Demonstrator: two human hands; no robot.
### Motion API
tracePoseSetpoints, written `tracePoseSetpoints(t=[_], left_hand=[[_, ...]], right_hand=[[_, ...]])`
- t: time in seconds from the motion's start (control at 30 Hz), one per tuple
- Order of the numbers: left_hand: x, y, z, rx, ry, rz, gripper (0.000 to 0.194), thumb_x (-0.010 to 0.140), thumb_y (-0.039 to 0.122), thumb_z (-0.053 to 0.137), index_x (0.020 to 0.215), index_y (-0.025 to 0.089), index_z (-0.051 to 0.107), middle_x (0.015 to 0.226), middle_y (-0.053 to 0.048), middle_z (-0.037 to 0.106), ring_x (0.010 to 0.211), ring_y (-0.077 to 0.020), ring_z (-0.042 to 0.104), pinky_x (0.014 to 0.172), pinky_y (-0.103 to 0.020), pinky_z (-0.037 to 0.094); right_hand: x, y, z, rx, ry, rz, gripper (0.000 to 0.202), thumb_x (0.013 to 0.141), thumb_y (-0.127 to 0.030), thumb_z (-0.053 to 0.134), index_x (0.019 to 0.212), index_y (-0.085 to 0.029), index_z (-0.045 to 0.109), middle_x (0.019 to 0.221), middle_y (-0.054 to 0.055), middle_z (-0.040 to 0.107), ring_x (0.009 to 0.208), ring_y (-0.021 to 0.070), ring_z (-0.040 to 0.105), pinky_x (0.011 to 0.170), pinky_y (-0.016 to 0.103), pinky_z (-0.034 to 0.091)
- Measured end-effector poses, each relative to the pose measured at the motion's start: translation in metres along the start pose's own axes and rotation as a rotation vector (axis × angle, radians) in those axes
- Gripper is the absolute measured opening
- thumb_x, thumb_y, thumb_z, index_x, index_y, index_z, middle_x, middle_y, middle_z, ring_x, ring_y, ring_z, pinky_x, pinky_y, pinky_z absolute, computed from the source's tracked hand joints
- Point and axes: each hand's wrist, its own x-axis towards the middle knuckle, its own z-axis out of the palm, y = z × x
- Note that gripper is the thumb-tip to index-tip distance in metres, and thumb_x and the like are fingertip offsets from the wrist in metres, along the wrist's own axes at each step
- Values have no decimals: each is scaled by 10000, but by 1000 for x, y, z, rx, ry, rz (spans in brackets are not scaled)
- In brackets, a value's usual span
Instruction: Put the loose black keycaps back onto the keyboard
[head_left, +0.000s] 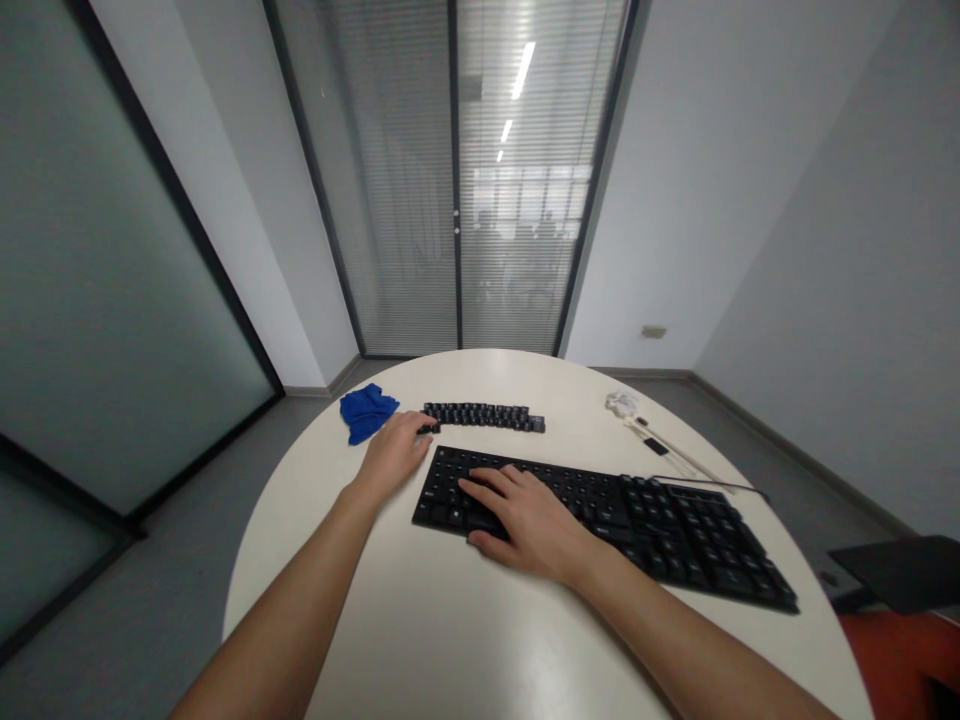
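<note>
A long black keyboard (697, 535) lies slantwise across the white round table (450, 640); keys are off part of its left section. My right hand (525, 520) rests palm down over that left section, fingers spread. Beyond the keyboard, several loose black keycaps (484, 414) stand in neat rows. My left hand (397, 450) is at the left end of these rows, its fingertips at a few dark keycaps (429, 428); whether it grips one is too small to tell.
A blue cloth (367, 412) lies left of my left hand. At the back right are a crumpled white item (621, 404), thin sticks (686, 456) and a small black piece (655, 446). A red and black chair (900, 650) stands right of the table.
</note>
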Motion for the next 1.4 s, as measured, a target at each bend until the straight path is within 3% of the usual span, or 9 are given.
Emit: tracePoseSetpoints(t=[0.23, 0.43, 0.7, 0.93, 1.07, 1.23, 1.4], left_hand=[[3, -8, 17, 44, 28, 98, 375, 902, 156, 582, 1274, 172, 624, 1297, -109, 631, 1236, -262, 508, 1102, -409, 394], [9, -14, 31, 103, -11, 133, 367, 925, 146, 561, 1286, 168, 621, 1264, -104, 657, 1223, -270, 502, 1056, -425, 413], [10, -10, 26, 96, -45, 89, 271, 920, 177, 577, 1155, 216, 708, 1149, -86, 716, 1154, -290, 534, 981, -424, 417], [10, -2, 22, -43, 19, 28, 268, 916, 224, 579, 1144, 210, 718, 1132, -80, 717, 1124, -268, 560, 994, -408, 433], [8, 6, 3, -238, -117, 98, 240, 890, 258, 621, 1097, 215, 736, 1126, -62, 716, 1128, -235, 583, 1008, -359, 441], [3, 24, -25, -304, -294, 103, 238, 833, 216, 656, 1047, 211, 759, 1038, -44, 751, 978, -212, 648, 912, -329, 475], [1, 35, -34, -361, -463, 67, 239, 792, 184, 648, 1002, 190, 764, 1012, -41, 764, 947, -207, 663, 892, -310, 486]], right_hand=[[1, -1, 2, -18, -13, -7, 661, 903, -501, 606, 1489, -240, 445, 1466, 105, 503, 1247, 324, 474, 1044, 506, 402], [3, -2, 1, -16, -7, -17, 635, 898, -485, 629, 1461, -232, 483, 1392, 116, 556, 1205, 313, 501, 1016, 477, 419], [7, -4, -3, 5, -9, 6, 631, 858, -451, 678, 1429, -227, 529, 1312, 109, 590, 1170, 295, 518, 1003, 448, 425], [9, -2, -1, 42, 7, 16, 651, 797, -439, 732, 1389, -219, 576, 1267, 103, 604, 1147, 289, 528, 993, 424, 432], [10, -2, -2, 50, 10, 15, 654, 783, -429, 741, 1378, -206, 589, 1262, 108, 608, 1126, 288, 538, 992, 421, 437], [12, -4, -2, 25, 6, 18, 659, 763, -425, 752, 1363, -199, 602, 1256, 107, 611, 1126, 297, 538, 963, 431, 453], [13, -5, -1, 22, 8, 23, 649, 741, -413, 763, 1339, -205, 621, 1239, 107, 613, 1120, 296, 538, 949, 428, 453]])
